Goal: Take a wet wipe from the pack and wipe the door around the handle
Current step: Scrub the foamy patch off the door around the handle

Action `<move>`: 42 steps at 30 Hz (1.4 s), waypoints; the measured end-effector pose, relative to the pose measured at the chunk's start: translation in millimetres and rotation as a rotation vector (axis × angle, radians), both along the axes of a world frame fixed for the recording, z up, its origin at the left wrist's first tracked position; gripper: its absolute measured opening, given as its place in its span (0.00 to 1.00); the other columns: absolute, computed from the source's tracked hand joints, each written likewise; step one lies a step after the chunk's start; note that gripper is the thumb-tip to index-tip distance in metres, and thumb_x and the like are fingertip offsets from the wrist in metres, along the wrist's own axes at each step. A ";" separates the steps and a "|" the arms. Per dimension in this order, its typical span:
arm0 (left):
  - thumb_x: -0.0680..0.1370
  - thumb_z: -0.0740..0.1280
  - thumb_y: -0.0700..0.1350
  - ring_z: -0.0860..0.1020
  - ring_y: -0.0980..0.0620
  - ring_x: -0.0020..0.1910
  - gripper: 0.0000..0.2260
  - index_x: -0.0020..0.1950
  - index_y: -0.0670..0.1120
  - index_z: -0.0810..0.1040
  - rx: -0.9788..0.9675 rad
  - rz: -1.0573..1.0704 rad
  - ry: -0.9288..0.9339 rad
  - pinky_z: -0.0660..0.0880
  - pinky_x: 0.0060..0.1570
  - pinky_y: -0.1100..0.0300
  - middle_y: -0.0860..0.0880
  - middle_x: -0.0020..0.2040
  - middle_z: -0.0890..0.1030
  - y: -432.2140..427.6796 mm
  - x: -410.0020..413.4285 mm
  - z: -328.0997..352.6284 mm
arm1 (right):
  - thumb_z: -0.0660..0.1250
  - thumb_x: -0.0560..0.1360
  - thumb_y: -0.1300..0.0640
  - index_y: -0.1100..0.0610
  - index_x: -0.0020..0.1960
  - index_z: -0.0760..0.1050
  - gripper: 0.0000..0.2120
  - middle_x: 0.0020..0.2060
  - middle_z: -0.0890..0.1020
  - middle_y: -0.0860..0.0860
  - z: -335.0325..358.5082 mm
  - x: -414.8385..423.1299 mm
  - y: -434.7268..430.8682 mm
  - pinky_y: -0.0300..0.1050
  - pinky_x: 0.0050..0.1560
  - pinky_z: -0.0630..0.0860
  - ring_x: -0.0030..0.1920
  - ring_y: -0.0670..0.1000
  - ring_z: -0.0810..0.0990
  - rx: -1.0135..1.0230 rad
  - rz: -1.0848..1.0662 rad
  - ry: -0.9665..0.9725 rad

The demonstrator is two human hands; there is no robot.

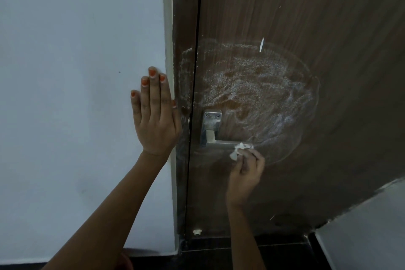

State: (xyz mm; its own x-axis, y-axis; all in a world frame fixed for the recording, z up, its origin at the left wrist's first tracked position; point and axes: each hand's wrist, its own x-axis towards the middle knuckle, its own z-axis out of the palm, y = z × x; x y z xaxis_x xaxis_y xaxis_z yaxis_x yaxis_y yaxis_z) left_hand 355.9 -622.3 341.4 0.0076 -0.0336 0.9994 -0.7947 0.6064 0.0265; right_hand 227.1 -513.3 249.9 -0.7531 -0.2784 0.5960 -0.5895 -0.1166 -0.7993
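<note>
A dark brown wooden door [295, 17] fills the middle and right of the head view. Its silver lever handle [219, 143] sits on a metal plate. Above and right of the handle spreads a wide wet, foamy smear [252, 94]. My right hand [245, 173] grips a crumpled white wet wipe [237, 151] and holds it against the underside of the lever's free end. My left hand [155, 116] lies flat with straight fingers on the white wall beside the door frame. The wipe pack is not in view.
A white wall [76, 72] lies to the left, edged by a pale door frame [169, 28]. Another white wall [361, 237] rises at the lower right. A small white stopper [197, 232] sits at the door's foot above the dark floor [241, 256].
</note>
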 end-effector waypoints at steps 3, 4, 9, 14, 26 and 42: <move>0.85 0.46 0.45 0.45 0.53 0.76 0.22 0.78 0.45 0.44 0.007 0.000 -0.004 0.45 0.75 0.55 0.52 0.78 0.43 0.3 -0.3 -0.9 | 0.65 0.72 0.70 0.65 0.47 0.79 0.07 0.51 0.72 0.51 4.1 4.6 -3.6 0.37 0.52 0.74 0.52 0.51 0.73 0.052 -0.010 0.054; 0.85 0.46 0.44 0.45 0.53 0.76 0.22 0.78 0.45 0.44 0.006 0.001 -0.001 0.45 0.75 0.55 0.52 0.78 0.43 0.2 -0.2 -1.3 | 0.65 0.73 0.69 0.65 0.47 0.79 0.06 0.51 0.74 0.52 5.7 13.1 -6.5 0.40 0.51 0.74 0.52 0.49 0.71 0.077 0.017 0.097; 0.85 0.47 0.44 0.46 0.53 0.77 0.22 0.78 0.45 0.45 0.002 0.003 -0.008 0.46 0.75 0.54 0.51 0.78 0.43 -0.9 1.6 -1.9 | 0.60 0.74 0.63 0.62 0.48 0.81 0.11 0.50 0.75 0.50 12.7 41.7 -14.9 0.34 0.55 0.69 0.51 0.49 0.71 0.129 0.157 0.350; 0.85 0.47 0.44 0.46 0.53 0.77 0.22 0.78 0.44 0.45 0.005 -0.005 -0.008 0.46 0.75 0.54 0.51 0.78 0.43 -1.8 1.4 -3.2 | 0.61 0.74 0.61 0.66 0.48 0.80 0.12 0.49 0.80 0.61 15.0 7.8 2.0 0.31 0.56 0.69 0.53 0.53 0.73 0.114 0.034 0.179; 0.84 0.48 0.43 0.46 0.52 0.77 0.23 0.78 0.44 0.46 0.007 -0.006 -0.022 0.46 0.75 0.54 0.50 0.78 0.44 -3.0 1.3 -2.8 | 0.61 0.74 0.64 0.64 0.47 0.82 0.11 0.45 0.84 0.57 25.9 39.7 -21.4 0.45 0.54 0.74 0.49 0.54 0.80 0.230 0.142 0.590; 0.84 0.47 0.43 0.46 0.53 0.77 0.22 0.78 0.44 0.45 0.014 -0.012 -0.014 0.45 0.76 0.55 0.51 0.78 0.43 -1.9 1.7 -2.4 | 0.60 0.76 0.63 0.64 0.52 0.80 0.11 0.50 0.83 0.57 16.0 10.1 -7.3 0.45 0.62 0.70 0.55 0.53 0.78 0.172 0.050 0.497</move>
State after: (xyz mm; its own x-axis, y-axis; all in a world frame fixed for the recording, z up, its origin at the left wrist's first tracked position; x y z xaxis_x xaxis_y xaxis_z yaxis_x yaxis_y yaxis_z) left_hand 357.6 -624.2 339.0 -0.0069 -0.0475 0.9988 -0.7878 0.6154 0.0238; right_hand 237.2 -520.5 265.8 -0.3742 -0.4319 0.8207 -0.8995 -0.0461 -0.4344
